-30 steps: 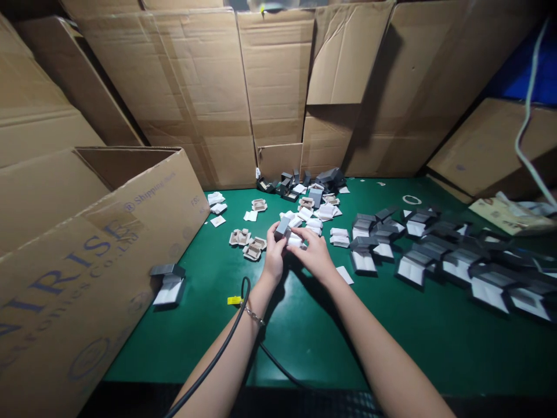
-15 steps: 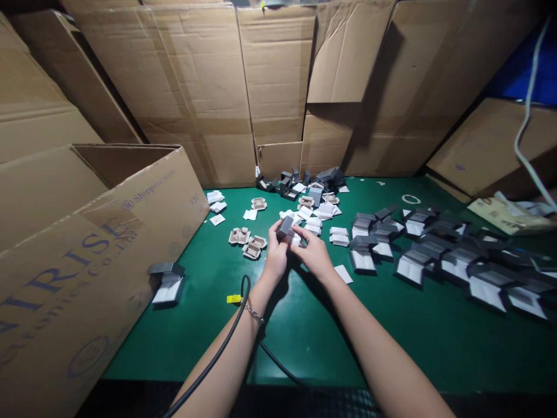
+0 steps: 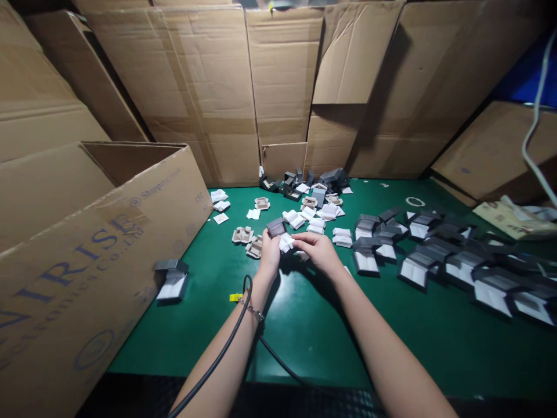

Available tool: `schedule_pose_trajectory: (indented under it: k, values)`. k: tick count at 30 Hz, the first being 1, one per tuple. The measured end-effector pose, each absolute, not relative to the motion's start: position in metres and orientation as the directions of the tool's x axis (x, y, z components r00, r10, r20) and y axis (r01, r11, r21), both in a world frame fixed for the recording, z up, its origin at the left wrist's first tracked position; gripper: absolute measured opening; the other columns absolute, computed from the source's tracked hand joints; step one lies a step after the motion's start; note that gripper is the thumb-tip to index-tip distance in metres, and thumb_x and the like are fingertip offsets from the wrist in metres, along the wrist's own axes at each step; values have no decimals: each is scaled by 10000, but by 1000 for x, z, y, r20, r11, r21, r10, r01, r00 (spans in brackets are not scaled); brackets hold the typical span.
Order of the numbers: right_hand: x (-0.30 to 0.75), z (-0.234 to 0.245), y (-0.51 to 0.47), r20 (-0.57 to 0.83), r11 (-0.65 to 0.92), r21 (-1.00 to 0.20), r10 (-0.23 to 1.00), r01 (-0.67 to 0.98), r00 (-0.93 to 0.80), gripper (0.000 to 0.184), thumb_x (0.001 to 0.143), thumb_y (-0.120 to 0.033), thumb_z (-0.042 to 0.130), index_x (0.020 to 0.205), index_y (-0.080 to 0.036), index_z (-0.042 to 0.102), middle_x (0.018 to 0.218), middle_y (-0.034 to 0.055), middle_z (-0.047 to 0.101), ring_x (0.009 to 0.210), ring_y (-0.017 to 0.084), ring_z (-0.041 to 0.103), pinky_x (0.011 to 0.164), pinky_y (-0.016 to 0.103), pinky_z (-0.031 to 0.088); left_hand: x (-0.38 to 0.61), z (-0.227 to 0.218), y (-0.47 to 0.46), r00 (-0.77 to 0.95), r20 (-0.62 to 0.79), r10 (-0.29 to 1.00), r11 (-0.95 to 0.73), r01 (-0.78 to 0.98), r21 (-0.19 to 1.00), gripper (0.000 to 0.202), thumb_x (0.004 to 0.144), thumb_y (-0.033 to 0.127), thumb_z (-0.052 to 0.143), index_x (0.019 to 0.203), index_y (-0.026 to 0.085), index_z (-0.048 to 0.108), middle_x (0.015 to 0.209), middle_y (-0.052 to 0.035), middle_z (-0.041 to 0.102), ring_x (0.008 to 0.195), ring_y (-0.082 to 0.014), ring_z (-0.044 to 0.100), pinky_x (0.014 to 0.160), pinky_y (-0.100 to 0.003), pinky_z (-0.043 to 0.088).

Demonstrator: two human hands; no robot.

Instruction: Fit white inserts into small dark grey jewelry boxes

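Note:
A small dark grey hinged box [image 3: 275, 227] stands open in my left hand [image 3: 269, 258], whose fingers are wrapped round it. Its lid is tilted up, and a white insert [image 3: 286, 242] shows in the lower half. The fingers of my right hand [image 3: 321, 253] pinch the right edge of that insert; my fingertips partly hide it. Beyond my hands lie loose white inserts [image 3: 293, 219]. To the left of the box are folded inserts with brown undersides [image 3: 242, 234], one partly covered by my left hand.
Several open dark boxes with white insides [image 3: 366, 262] stand in rows at the right. One more open box [image 3: 172, 284] sits beside a large carton [image 3: 174, 197] at the left. Dark boxes [image 3: 333, 177] are heaped at the back. A black cable [image 3: 226, 348] runs by my left wrist.
The box in my left hand has tipped open toward me, showing more of its white inside. My right hand has shifted slightly right, and the whole view has moved a little.

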State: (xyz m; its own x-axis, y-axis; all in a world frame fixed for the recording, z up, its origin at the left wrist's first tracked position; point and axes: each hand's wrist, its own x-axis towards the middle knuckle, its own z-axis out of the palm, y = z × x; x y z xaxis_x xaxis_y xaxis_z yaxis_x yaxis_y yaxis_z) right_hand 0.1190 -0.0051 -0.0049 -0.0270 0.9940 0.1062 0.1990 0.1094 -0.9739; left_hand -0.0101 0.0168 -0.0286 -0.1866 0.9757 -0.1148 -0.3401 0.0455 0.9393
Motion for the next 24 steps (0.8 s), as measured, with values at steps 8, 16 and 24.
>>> schedule_pose_trajectory:
  k: [8,16,24]
  values:
    - [120,-8,-6,350,344,-817,934,464,-75,177,778,-223,592,861,-231,749,905,29,744,845,185,681,809,297,515,-11,-16,8,-58,-218,974,206,-161,965,371,755,157,435,1125,169,465,630,32,511,385,-87,487,322,-171,287]
    - [117,-10,-8,445,440,-706,885,555,-134,171,816,-230,556,817,-228,727,831,32,738,763,175,672,731,276,511,-12,-13,6,-29,-245,969,240,-125,963,365,793,163,388,1154,162,446,582,32,518,341,-92,494,305,-163,263]
    - [118,-7,-9,287,303,-847,952,437,-104,147,761,-292,610,799,-188,708,824,48,707,764,170,643,684,277,499,-13,-14,8,-26,-238,971,234,-107,966,391,780,182,409,1166,159,469,588,28,522,347,-96,492,318,-175,292]
